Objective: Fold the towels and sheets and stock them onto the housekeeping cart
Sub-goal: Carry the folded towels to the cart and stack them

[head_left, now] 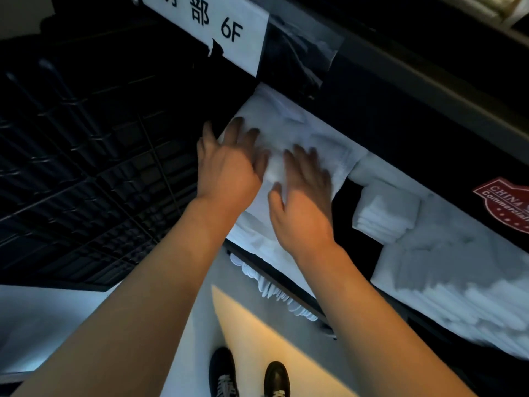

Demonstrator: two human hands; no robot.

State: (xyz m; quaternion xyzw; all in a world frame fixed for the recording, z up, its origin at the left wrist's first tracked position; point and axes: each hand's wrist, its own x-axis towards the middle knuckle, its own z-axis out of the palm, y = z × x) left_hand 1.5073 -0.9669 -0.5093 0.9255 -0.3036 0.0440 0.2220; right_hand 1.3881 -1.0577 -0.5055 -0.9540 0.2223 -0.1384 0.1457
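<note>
Both my bare forearms reach forward and slightly inward, wrists nearly straight. My left hand (229, 164) lies palm down, fingers spread and extended. My right hand (303, 202) lies flat beside it, fingers straight, though motion blur makes the fingertips hard to read.

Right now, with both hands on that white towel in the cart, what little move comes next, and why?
Probably slide the folded towel a bit deeper onto the cart shelf. The left hand and right hand lie flat on top, fingers straight, and its near edge overhangs the shelf's front rim, unlike the small towel stack beside it.
</note>
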